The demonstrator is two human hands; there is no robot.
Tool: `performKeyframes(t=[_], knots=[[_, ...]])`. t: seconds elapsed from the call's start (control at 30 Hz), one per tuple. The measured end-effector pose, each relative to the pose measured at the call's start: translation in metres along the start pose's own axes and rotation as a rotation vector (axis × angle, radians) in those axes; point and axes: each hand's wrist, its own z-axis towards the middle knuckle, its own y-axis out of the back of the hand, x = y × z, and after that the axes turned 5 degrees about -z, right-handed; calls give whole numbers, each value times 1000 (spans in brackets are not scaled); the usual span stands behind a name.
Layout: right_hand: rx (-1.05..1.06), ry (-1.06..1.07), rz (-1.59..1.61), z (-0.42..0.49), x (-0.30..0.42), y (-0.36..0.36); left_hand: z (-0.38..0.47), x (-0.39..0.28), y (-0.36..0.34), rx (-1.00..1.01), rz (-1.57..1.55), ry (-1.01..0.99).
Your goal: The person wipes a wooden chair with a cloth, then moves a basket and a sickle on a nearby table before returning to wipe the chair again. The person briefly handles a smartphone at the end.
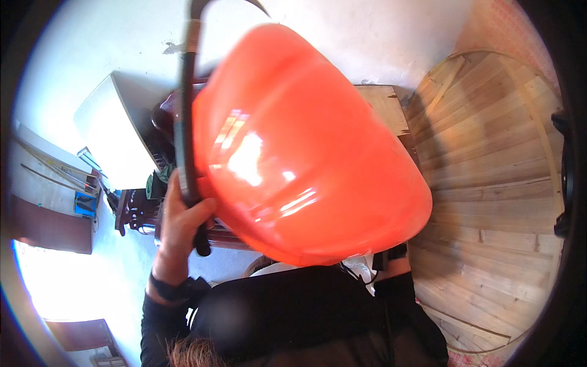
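Note:
A glossy orange-red hard hat (298, 151) fills the middle of the view, close to the camera. My left hand (185, 211) is closed around a long dark handle (184, 133), which stands upright along the hat's left side. At its top the handle bends into a thin curved end, like a sickle. The thumb of this hand lies by the hat's lower left edge; whether it also grips the hat is unclear. At the hat's lower right my right wrist (396, 267) shows, while the hand itself is hidden behind the hat, so its hold cannot be seen.
A large round wooden panel (486, 192) stands on the right, beside a worn wooden board (380, 108). Behind the hat are a white panel (117, 133) and dark carved wooden furniture (137, 213). Long poles (55, 169) lean at the far left, near a blue object (85, 204).

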Motion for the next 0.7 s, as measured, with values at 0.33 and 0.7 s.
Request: performKeyframes(t=[0.33, 0.7], knots=[[-425, 471, -564, 39, -10, 88, 66, 94, -75, 257, -68, 78], [-611, 316, 199, 149, -27, 117, 9, 105, -10, -7, -14, 107]])
